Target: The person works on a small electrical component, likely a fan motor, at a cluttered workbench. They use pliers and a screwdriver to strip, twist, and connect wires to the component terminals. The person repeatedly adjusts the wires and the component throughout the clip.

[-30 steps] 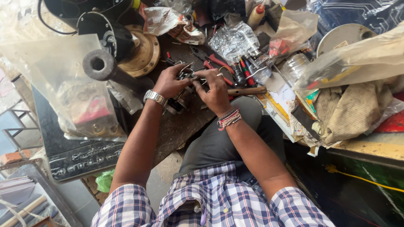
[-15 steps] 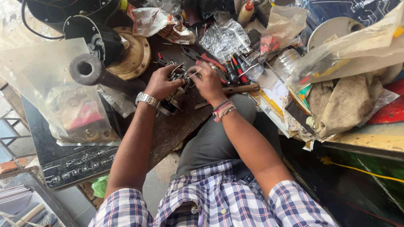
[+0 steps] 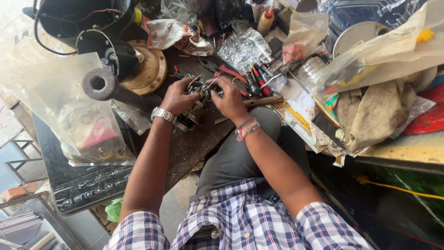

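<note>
- Nearest the viewer, a checked shirt and grey trousers are filling the lower middle, with both forearms reaching away toward the bench.
- At near left, a dark flat appliance panel is lying beneath a clear plastic bag holding round metal parts.
- The left hand, wearing a metal watch at the wrist, is clenching around a small electric motor with its fingers curled over the top.
- The motor is sitting near the middle of the bench, partly hidden by both hands, its lower end tilting toward the viewer.
- The right hand, with a woven band on the wrist, is pressing against the motor's far end from the right; its fingers are bending around thin wires there, though whether they are pinching a wire cannot be told.
- Just right of that hand, a wooden-handled tool is lying across the bench edge.
- Just beyond the hands, red-handled pliers and screwdrivers are lying together.
- Farther left, a dark metal pipe is pointing toward the viewer beside a brass-coloured disc.
- At far right, crumpled plastic bags and a tan cloth are piling up.
</note>
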